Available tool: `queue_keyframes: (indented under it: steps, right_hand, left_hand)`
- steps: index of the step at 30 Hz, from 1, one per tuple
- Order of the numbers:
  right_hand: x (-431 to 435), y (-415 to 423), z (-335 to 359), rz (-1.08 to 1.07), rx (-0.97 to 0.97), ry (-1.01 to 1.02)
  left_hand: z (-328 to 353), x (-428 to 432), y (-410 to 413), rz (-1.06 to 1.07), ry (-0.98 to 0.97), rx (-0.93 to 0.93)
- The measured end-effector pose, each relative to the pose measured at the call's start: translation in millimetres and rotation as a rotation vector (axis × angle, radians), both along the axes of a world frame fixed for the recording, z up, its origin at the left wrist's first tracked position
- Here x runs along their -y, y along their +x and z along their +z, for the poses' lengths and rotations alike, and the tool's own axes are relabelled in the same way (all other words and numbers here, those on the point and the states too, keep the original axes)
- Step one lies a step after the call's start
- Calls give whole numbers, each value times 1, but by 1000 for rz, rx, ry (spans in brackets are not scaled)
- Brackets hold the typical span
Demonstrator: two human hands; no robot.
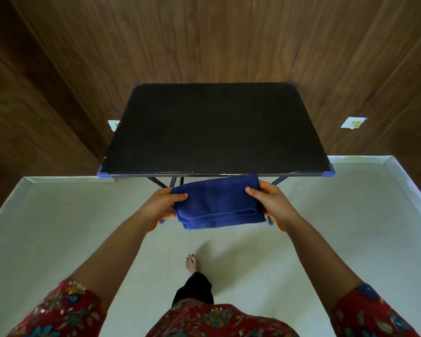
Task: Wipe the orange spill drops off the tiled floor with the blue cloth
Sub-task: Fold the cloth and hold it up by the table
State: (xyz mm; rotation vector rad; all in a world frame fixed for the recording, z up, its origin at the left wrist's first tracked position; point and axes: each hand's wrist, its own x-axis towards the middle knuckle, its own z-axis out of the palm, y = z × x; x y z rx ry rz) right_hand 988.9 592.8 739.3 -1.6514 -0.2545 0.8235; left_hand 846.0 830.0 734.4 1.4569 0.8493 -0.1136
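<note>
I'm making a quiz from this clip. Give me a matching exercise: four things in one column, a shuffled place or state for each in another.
1. folded dark blue cloth
2. black rectangular folding table
3. bare foot
4. small white square sticker

A. on the brown wood-panelled wall
B. standing on crossed dark legs
C. gripped by left hand and right hand
D. sticking out of a black trouser leg

Pairs: 1-C, 2-B, 3-D, 4-A
</note>
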Motion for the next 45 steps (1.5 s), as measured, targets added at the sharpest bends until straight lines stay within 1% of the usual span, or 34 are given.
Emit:
queue_keyframes:
  steps: [2, 6, 8, 11, 13, 15, 16, 18, 19, 20, 21, 23, 25, 27, 32, 35, 39, 41, 45]
  right_hand:
    - [-20, 14, 6, -15, 90, 0]
    - [-64, 45, 11, -67, 142, -76]
    - [-94, 52, 12, -75, 212, -84]
    - [-138, 44, 15, 28, 261, -16]
    - [-159, 39, 15, 150, 247, 15]
    - [-170, 43, 17, 245, 203, 49]
    - [-172, 49, 18, 213, 196, 47]
    - [-172, 62, 14, -16, 168, 1]
    - [-172, 70, 10, -153, 127, -34]
    - [-170, 78, 3, -251, 42, -62]
    - [-171, 83, -5, -295, -86, -73]
    - [-178, 91, -25, -250, -363, -87]
    - [-190, 92, -40, -157, -549, -53]
    - [-203, 96, -50, -181, -592, -22]
    - [-226, 132, -61, -293, -478, -144]
    - [-242, 162, -65, -294, -346, -208]
    - [-260, 198, -79, -296, -178, -260]
    - [-264, 210, -88, -304, -109, -308]
    - [-263, 226, -111, -236, -13, -447]
  left_hand:
    - [-1, -5, 17, 23, -40, 37]
    - [5, -32, 56, 85, -95, 122]
    - [9, -45, 80, 106, -157, 122]
    - [14, -55, 112, 96, -306, 69]
    - [18, -65, 125, 97, -404, 76]
    - [20, -80, 135, 126, -423, 81]
    - [18, -88, 139, 169, -418, 86]
    - [12, -102, 144, 264, -457, 100]
    - [7, -109, 147, 298, -498, 104]
    - [2, -115, 150, 323, -544, 113]
    - [-2, -120, 152, 339, -595, 124]
    - [-10, -128, 158, 348, -696, 164]
    - [-21, -132, 166, 334, -717, 183]
    - [-34, -134, 173, 308, -656, 146]
    - [-54, -148, 197, 334, -491, 32]
    - [-65, -157, 220, 252, -341, -15]
    - [-80, -167, 259, 240, -141, -37]
    - [-88, -171, 273, 176, -17, -77]
    - [-98, -175, 283, -38, 322, -197]
